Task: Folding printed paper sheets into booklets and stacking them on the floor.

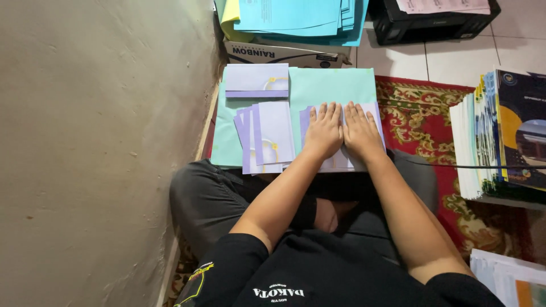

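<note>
From the head camera, a person sits cross-legged on the floor with a flat, smooth sheet of pale green card point(333, 85) laid across the lap like a desk; on its right part lies a small pile of lilac paper sheets point(341, 162), thin and rectangular, mostly covered by the hands; the left hand point(324, 133) and the right hand point(361, 135) lie side by side, thumbs touching, palms down, fingers stretched out straight and held together, pressing flat on the pile and gripping nothing; both forearms run bare from short black sleeves, meeting in a narrow wedge over the knees; just left of the hands a fanned stack of lilac folded sheets point(266, 137) overlaps itself, each with a darker purple strip and a small yellow mark; above it, at the card's far corner, rests another neat lilac stack point(257, 79); a rough plastered wall point(96, 148) rises at the left; a patterned red rug point(424, 122) lies at the right, bearing an upright stack of glossy booklets point(500, 136); blue paper sheets point(296, 17) sit on a cardboard box point(284, 55) beyond.
</note>
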